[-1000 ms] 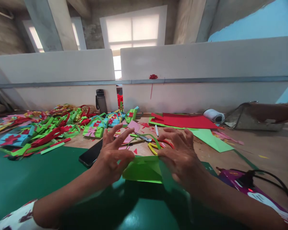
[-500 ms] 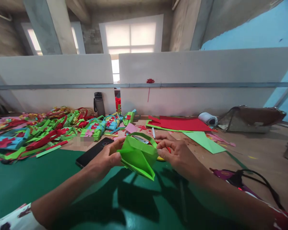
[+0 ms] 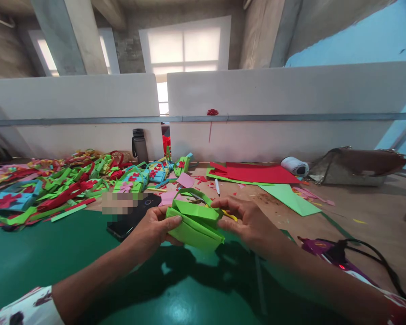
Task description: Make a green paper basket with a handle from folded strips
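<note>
I hold a folded light-green paper basket [image 3: 193,223] with a thin looped handle in both hands, lifted a little above the dark green mat [image 3: 54,257]. My left hand [image 3: 155,228] pinches its left end, thumb on top. My right hand [image 3: 245,219] pinches its right end, fingers curled round the edge. Just behind the basket lie scissors with yellow and red handles [image 3: 228,214], mostly hidden. A black phone [image 3: 131,216] lies beside my left hand.
A heap of finished green, red and blue paper baskets and strips [image 3: 64,185] covers the left. Red and green sheets [image 3: 257,174], a pen [image 3: 217,186], a tape roll [image 3: 294,166], a brown bag [image 3: 355,167] and a grey bottle [image 3: 140,145] stand behind. A purple glue gun with cable [image 3: 338,259] lies right.
The green paper lay flat under my spread fingers a second ago. Both hands have since picked it up, pinched its ends and tilted it flatter.
</note>
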Motion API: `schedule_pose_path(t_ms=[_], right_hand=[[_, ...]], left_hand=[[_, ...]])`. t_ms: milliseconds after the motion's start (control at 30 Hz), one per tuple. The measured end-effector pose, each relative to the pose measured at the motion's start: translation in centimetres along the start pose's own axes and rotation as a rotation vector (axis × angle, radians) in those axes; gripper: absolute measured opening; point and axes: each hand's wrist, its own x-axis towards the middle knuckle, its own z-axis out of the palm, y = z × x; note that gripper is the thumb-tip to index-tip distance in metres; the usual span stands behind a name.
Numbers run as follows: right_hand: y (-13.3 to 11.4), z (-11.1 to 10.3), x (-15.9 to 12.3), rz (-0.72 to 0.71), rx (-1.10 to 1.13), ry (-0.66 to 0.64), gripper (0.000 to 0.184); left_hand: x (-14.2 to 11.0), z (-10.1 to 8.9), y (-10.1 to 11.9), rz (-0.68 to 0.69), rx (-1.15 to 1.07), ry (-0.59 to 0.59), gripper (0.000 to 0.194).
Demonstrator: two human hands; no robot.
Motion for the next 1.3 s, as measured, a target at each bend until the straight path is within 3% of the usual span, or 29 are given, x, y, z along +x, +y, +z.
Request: schedule_pose_path(t_ms=[67, 167, 300, 533, 700, 933, 1133, 1300], right_hand=[[0.1, 0.1, -0.2, -0.113, -0.11, 0.036, 0.035], [0.1, 0.3, -0.4, -0.196, -0.223, 0.082, 0.03], [-0.3, 0.5, -0.6, -0.136, -0.187, 0.068, 0.021], [-1.4, 0.8, -0.9, 0.069, 0.056, -0.009, 0.026], [-1.1, 1.1, -0.9, 0.034, -0.056, 0.057, 0.042], [0.0, 1.3, -0.7, 0.048, -0.06, 0.047, 0.039], [0.1, 1.5, -0.7, -0.016, -0.091, 0.1, 0.034], [0.2, 1.5, -0.8, -0.092, -0.121, 0.091, 0.042]], left_hand=[[0.0, 0.2, 0.0, -0.01, -0.032, 0.029, 0.043], [-0.1, 0.6, 0.0, -0.027, -0.033, 0.052, 0.042], [-0.2, 1.1, -0.4, -0.013, 0.034, 0.108, 0.036], [-0.5, 1.2, -0.8, 0.042, 0.07, 0.132, 0.035], [-0.6, 1.6, -0.7, 0.029, 0.025, 0.135, 0.036], [-0.7, 1.9, -0.5, 0.033, 0.064, 0.098, 0.037], [-1.4, 2.6, 0.3, 0.138, 0.121, 0.165, 0.066], [-1.3, 2.6, 0.2, 0.249, 0.122, 0.169, 0.054]])
